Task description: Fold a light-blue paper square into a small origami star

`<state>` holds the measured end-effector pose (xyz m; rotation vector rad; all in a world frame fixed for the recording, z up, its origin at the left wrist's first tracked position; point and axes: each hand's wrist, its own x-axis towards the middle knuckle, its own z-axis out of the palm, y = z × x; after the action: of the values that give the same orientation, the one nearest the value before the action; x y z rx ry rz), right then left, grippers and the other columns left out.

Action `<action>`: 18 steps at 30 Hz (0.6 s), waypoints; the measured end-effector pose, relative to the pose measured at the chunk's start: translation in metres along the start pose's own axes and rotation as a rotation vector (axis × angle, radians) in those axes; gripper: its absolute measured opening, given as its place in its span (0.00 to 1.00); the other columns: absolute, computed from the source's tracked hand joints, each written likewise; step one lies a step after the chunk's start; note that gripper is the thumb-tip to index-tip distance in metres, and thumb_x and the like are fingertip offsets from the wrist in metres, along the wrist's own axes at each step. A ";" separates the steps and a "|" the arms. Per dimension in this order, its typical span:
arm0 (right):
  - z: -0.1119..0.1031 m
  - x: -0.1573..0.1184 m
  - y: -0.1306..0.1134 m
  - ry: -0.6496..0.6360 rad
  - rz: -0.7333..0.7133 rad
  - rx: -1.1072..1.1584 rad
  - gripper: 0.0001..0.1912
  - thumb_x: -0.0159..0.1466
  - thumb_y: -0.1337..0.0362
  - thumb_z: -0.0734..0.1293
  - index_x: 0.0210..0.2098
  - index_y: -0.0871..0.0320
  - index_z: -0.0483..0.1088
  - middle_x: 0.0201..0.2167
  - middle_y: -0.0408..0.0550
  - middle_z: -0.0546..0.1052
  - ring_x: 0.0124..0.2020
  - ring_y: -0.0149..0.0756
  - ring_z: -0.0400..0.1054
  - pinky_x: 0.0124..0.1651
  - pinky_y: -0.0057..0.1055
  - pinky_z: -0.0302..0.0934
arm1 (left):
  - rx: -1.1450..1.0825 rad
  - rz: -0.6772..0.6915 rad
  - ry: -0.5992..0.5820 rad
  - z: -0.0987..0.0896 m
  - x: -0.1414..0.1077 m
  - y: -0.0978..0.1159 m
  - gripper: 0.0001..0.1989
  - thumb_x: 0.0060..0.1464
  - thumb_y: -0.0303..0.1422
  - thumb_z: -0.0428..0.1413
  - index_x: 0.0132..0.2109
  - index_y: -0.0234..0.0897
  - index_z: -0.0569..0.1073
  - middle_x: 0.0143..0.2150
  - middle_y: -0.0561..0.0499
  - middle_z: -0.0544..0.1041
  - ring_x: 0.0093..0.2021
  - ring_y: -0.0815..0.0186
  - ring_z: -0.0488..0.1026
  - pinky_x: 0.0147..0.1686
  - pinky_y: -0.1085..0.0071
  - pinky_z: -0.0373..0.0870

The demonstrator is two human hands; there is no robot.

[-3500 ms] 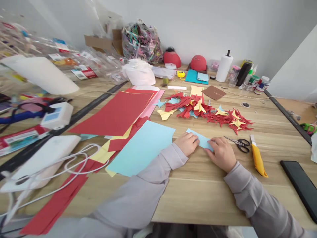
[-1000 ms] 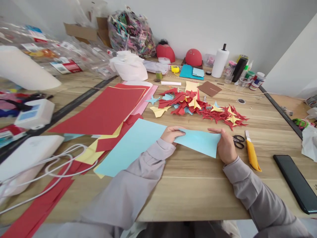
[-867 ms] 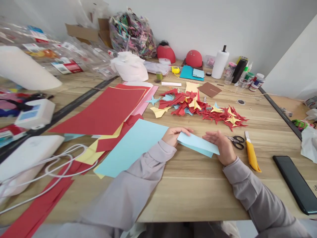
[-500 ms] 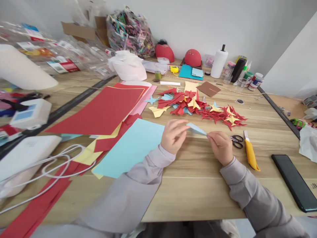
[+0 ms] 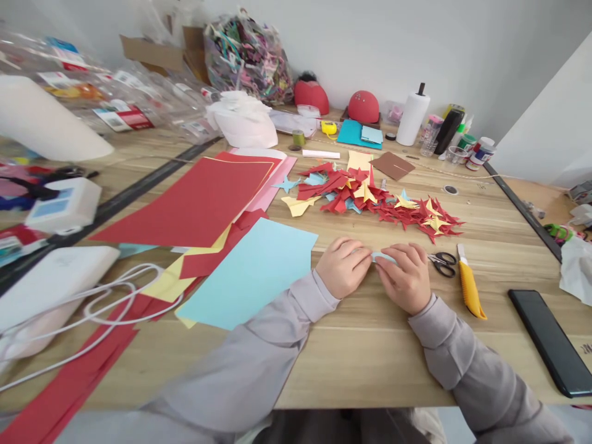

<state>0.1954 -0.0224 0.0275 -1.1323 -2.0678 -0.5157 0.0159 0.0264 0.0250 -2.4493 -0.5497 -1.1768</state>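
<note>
Small light-blue paper [image 5: 383, 257], its long axis running roughly nine to three o'clock, sits between left hand [image 5: 345, 268] and right hand [image 5: 406, 277], whose nearly closed fingers pinch it. They hide both ends; its folds are unclear. Scissors [image 5: 444, 264] lie at three o'clock.

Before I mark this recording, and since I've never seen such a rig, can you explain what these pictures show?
There is no robot here. These are a person's own two bare hands, in grey sleeves. Every picture comes from one camera worn on the head, looking forward and down.

Right now, the left hand and right hand hold a small light blue paper between them, mostly hidden by the fingers.

On the wooden table lie a large light blue sheet, red sheets, a pile of cut paper shapes, scissors and a phone.
</note>
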 end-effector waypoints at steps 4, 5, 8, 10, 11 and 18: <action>0.003 -0.002 -0.003 -0.041 -0.074 -0.054 0.10 0.61 0.72 0.65 0.39 0.54 0.73 0.38 0.44 0.79 0.45 0.37 0.68 0.58 0.42 0.50 | 0.029 0.073 -0.018 0.000 0.002 0.003 0.07 0.55 0.24 0.53 0.30 0.35 0.73 0.34 0.50 0.79 0.38 0.64 0.72 0.43 0.63 0.65; 0.004 -0.003 -0.003 -0.042 -0.082 -0.060 0.10 0.62 0.72 0.64 0.39 0.54 0.73 0.37 0.44 0.80 0.45 0.36 0.68 0.58 0.42 0.50 | 0.034 0.079 -0.017 0.000 0.003 0.003 0.06 0.55 0.24 0.53 0.30 0.34 0.73 0.34 0.50 0.79 0.38 0.64 0.72 0.43 0.63 0.65; 0.004 -0.003 0.000 -0.023 -0.066 -0.100 0.09 0.61 0.72 0.64 0.37 0.54 0.73 0.36 0.42 0.80 0.44 0.36 0.68 0.58 0.42 0.49 | 0.043 0.079 -0.004 0.000 0.003 -0.002 0.05 0.55 0.25 0.54 0.32 0.35 0.73 0.35 0.51 0.80 0.38 0.63 0.72 0.42 0.63 0.64; 0.002 -0.002 0.002 -0.004 -0.034 -0.131 0.09 0.61 0.72 0.64 0.36 0.53 0.73 0.35 0.41 0.80 0.43 0.36 0.69 0.58 0.41 0.49 | 0.048 0.073 0.005 0.000 0.001 -0.009 0.04 0.55 0.26 0.54 0.34 0.36 0.74 0.36 0.52 0.80 0.39 0.63 0.72 0.42 0.62 0.63; 0.001 -0.002 0.004 0.005 -0.014 -0.144 0.09 0.61 0.72 0.65 0.35 0.53 0.73 0.35 0.41 0.80 0.43 0.36 0.69 0.57 0.41 0.49 | 0.052 0.064 0.006 -0.001 -0.001 -0.014 0.04 0.55 0.26 0.54 0.35 0.37 0.74 0.36 0.52 0.80 0.40 0.62 0.72 0.42 0.62 0.63; -0.001 -0.003 0.022 0.094 0.158 -0.199 0.09 0.59 0.72 0.66 0.32 0.53 0.75 0.33 0.42 0.80 0.42 0.36 0.69 0.56 0.40 0.50 | 0.146 -0.092 -0.013 -0.010 -0.015 -0.049 0.06 0.54 0.26 0.54 0.36 0.39 0.76 0.38 0.53 0.81 0.40 0.60 0.74 0.40 0.59 0.62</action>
<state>0.2160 -0.0133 0.0260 -1.3482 -1.8597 -0.6942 -0.0233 0.0608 0.0269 -2.3309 -0.7330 -1.1149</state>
